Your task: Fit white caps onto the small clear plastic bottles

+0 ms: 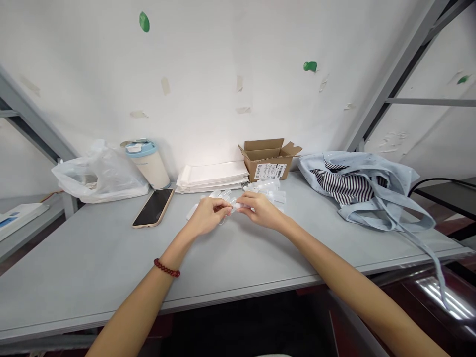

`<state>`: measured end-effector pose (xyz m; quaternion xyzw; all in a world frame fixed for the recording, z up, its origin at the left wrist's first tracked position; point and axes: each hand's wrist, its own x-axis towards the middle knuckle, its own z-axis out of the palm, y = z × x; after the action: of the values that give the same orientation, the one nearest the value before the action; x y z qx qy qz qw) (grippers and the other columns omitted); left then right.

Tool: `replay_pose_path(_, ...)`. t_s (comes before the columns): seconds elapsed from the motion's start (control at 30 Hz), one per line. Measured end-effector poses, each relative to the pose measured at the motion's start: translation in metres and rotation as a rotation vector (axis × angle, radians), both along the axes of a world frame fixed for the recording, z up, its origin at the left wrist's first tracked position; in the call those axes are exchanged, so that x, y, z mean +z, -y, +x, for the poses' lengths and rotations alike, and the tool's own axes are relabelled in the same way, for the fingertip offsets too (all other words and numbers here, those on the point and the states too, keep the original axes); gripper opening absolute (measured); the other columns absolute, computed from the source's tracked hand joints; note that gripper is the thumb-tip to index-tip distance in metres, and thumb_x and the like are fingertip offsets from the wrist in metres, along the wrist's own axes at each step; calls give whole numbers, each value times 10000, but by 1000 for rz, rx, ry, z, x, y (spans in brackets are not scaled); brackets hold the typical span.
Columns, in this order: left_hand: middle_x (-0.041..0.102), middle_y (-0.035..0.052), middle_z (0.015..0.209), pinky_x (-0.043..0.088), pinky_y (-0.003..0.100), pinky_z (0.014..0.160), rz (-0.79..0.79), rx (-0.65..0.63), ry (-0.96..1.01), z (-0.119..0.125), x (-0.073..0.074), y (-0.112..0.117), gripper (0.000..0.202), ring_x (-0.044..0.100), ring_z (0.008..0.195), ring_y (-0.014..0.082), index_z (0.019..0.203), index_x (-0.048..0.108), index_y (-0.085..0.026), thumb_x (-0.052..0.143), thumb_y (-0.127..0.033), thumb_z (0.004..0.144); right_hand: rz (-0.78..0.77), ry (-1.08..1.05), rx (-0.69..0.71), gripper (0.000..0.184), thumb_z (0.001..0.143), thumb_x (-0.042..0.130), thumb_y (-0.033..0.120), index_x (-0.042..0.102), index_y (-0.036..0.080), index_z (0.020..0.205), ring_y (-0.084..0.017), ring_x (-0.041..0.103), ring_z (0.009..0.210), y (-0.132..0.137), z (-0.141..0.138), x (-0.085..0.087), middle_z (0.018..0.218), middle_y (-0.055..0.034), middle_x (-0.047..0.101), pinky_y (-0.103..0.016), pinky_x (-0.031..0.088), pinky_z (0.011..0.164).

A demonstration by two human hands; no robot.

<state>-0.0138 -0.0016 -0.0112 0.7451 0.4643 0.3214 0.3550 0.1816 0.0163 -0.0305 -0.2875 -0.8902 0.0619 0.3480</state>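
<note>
My left hand (208, 214) and my right hand (260, 209) meet over the grey table (92, 267), fingers pinched together on a small clear plastic piece (233, 207) held between them. Around and behind the hands lie several small clear plastic vials (268, 188), some in a loose pile by the box. A red bead bracelet (166, 268) is on my left wrist.
A phone (153, 208) lies face up left of the hands. Behind stand a white cup with a blue lid (148, 163), a clear plastic bag (100, 173), a stack of white envelopes (211, 176) and an open cardboard box (268, 158). A blue cloth bag (368, 191) lies right.
</note>
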Motion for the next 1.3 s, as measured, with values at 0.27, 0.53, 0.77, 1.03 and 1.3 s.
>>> replay_pose_path(0.27,578,6,602,391,242,557,14,8,10,0,1,-1,193,503,572,126,682,657,-141,542,-286,738,27,-39,5,132,854,539,191,621,134,940,-157,541,699,-1,-3,-5,847,-92,593,-268,438,629)
replay_pose_path(0.53,629,32,683,419,253,589,-55,32,138,-2,5,-4,249,533,606,132,818,684,-131,619,-338,696,-75,-132,-23,134,822,608,255,653,151,893,-139,523,666,-1,-3,7,740,-42,595,-252,404,605)
replay_pose_path(0.77,627,30,652,420,250,566,1,30,99,-5,7,-4,280,542,585,134,761,676,-130,603,-398,728,-181,-130,-51,177,799,635,285,656,141,899,-132,520,657,4,-5,11,744,-42,631,-243,378,595)
replay_pose_path(1.03,557,0,582,404,234,540,-62,60,208,-6,16,-2,280,479,533,102,638,605,-139,628,-407,712,-333,-173,-92,240,850,539,344,655,137,888,-120,508,643,6,-2,19,757,-37,638,-232,360,574)
replay_pose_path(1.3,549,-4,577,393,226,550,-210,45,323,-6,11,-3,231,463,519,80,589,601,-133,643,-335,694,-367,-234,-84,172,803,588,283,645,140,881,-135,540,705,7,-2,20,825,-45,658,-246,374,618)
